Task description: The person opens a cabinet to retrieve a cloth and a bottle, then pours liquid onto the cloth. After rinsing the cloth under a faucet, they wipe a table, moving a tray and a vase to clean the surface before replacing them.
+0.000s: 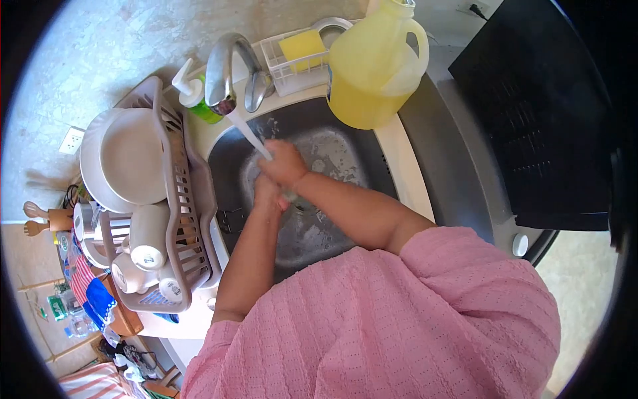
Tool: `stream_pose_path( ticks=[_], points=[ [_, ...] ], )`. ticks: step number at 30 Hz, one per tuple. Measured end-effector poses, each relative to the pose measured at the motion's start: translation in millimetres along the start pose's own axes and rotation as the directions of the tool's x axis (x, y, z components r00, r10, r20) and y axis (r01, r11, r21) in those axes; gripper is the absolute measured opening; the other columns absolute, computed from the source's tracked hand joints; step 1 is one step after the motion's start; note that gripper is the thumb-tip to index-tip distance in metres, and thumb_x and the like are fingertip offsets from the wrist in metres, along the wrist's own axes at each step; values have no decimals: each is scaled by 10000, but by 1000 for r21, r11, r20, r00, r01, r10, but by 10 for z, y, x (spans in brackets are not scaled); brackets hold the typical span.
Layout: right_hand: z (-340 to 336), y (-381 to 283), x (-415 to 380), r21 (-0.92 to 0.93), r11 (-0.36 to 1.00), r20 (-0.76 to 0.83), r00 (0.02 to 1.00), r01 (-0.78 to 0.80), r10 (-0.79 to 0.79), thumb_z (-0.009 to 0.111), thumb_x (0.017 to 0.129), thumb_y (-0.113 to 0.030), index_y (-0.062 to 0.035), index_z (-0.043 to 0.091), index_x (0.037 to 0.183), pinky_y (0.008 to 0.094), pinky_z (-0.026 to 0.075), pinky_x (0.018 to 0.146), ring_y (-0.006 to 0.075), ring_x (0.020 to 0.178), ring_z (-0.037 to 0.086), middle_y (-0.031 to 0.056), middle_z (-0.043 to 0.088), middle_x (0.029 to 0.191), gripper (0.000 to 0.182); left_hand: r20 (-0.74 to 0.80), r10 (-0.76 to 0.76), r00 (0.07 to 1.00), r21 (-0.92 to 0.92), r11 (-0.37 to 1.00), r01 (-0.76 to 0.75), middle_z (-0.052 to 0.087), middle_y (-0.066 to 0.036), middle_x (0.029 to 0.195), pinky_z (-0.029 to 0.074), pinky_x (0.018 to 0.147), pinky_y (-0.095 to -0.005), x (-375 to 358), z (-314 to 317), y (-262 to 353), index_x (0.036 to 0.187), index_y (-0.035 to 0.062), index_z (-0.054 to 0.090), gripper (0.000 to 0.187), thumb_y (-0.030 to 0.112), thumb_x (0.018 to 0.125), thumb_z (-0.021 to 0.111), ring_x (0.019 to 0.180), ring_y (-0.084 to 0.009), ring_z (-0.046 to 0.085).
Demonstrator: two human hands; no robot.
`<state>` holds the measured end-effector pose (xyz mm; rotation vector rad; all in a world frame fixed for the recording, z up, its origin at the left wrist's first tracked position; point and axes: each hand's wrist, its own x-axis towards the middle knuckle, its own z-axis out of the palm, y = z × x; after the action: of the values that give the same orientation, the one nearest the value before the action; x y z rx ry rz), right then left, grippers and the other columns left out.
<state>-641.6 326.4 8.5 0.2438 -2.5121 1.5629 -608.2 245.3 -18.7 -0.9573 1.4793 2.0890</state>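
A stream of water runs from the chrome faucet (221, 83) onto my right hand (284, 163). That hand is closed, with its fingers curled and a little blurred. Just below it and touching it is my left hand (268, 193), its fingers also curled inward. A small pale, clear-looking patch shows beside the left fingers; I cannot make out what it is. Both hands are inside the dark sink (232, 143), above its wet bottom with patches of suds.
A dish rack (176, 206) with plates (133, 156) and mugs (147, 239) stands left. Behind the sink are a green soap bottle (195, 96), a yellow sponge (303, 48) in a white wire holder (282, 73), and a jug of yellow liquid (372, 80). A black appliance (538, 120) is right.
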Motion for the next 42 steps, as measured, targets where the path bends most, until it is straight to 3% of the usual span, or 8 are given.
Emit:
stream_pose_path(
  ticks=[3,9,17,21,27,33,38,42],
  points=[
    [66,-210,-303,175,984,97,995,-15,-2,676,691,-227,-59,608,794,461,482,720,426,792,583,197,617,806,209,518,256,816,-753,589,293,603,-54,1053,478,741,-326,146,-192,-145,1100,128,565,360,426,919,479,914,-185,591],
    [-38,511,204,-104,994,60,998,-14,21,639,772,-275,-89,620,848,440,470,804,361,927,584,159,636,894,202,-86,50,995,167,985,-36,603,-131,1042,474,752,-363,-406,185,193,1151,39,555,503,465,938,393,893,-295,610],
    [-398,204,410,-6,989,660,744,146,-105,387,952,-396,-105,615,1098,413,421,933,348,1039,565,174,619,1070,397,139,172,975,849,486,-207,615,-145,1098,473,743,-376,-67,-249,380,1208,-2,549,547,451,921,442,958,-258,591],
    [-414,211,344,32,984,753,644,173,-137,373,974,-361,-81,594,1162,398,408,961,339,1090,552,189,599,1145,403,31,227,973,444,869,-217,572,-66,775,388,517,-288,-421,-1,455,1129,47,581,399,360,888,521,667,-127,520],
    [-348,490,282,389,921,752,578,-1,-317,386,993,-378,-61,567,1195,354,392,978,244,1093,546,142,596,1182,417,200,366,909,785,495,-372,624,-70,934,446,649,-301,-547,-22,529,1152,40,575,358,278,889,524,754,-153,567],
    [-586,633,265,4,986,760,641,-166,105,550,867,-585,-66,600,1119,368,419,933,242,1059,557,129,621,1090,579,165,301,939,94,943,-319,613,-83,1102,434,877,-297,-666,-99,700,1195,47,535,298,190,935,510,1017,-192,586],
    [-288,348,75,766,359,431,840,-534,330,775,748,-343,-39,611,1043,355,464,816,195,914,590,98,631,1003,454,113,-7,994,-423,905,54,608,-56,1075,444,827,-315,-359,53,367,1164,67,554,295,261,950,493,961,-188,571],
    [42,-201,-395,461,867,131,980,-192,148,824,641,-276,-52,627,896,367,479,737,246,878,619,145,632,916,393,473,182,862,-636,748,191,584,-24,962,445,770,-311,452,-316,-251,1074,121,565,253,323,948,478,862,-164,553]
  ],
)
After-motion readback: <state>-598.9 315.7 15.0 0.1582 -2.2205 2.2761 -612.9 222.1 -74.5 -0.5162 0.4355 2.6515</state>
